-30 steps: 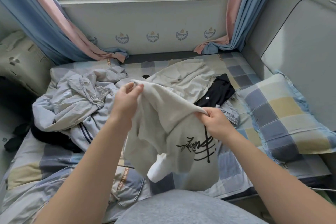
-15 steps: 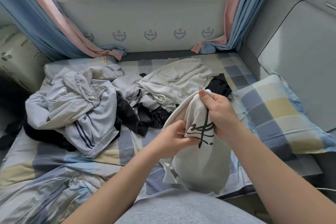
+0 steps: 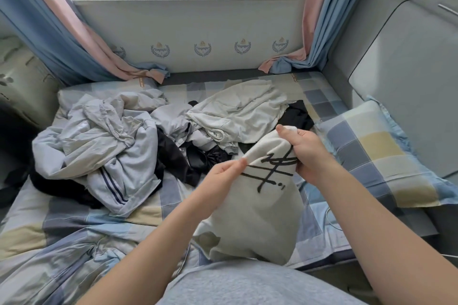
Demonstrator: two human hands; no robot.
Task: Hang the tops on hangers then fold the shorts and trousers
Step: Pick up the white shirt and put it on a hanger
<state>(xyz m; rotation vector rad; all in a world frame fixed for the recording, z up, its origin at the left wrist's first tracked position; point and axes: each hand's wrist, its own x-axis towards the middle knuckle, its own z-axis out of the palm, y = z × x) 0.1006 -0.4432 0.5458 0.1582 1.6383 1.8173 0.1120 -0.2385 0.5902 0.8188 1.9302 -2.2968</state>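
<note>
Head view: I read both hands as clamped on the white printed top [image 3: 257, 218], close together and raised above the bed [image 3: 74, 218]. The left hand [image 3: 220, 178] pinches a fabric edge between thumb and fingertips. The right hand [image 3: 307, 153] grips a bunched ridge of the same garment, just to the right of the left hand and slightly beyond it. The rest of the top hangs below the hands.

Likely faults, in my judgement:
- The left pinch is shallow, so a pull to spread the cloth may strip the edge from the fingertips.
- The top is gathered, not spread. A hanger fed in now could enter a sleeve or a fold.
- No hanger is in view. Fetching one means freeing a hand, and the top may then drop onto the clothes pile [image 3: 104, 156] to the left of and beyond the hands.

Not readable:
- The neck opening, sleeves and hem are lost in the folds.
- Cloth covers the right fingertips.
- I cannot identify the black garments [image 3: 173, 158] left of the left hand or the cream garment [image 3: 238, 109] beyond both hands as tops, shorts or trousers.
- The pillow [image 3: 379, 153] to the right of the right hand is cut off at the frame edge.
</note>
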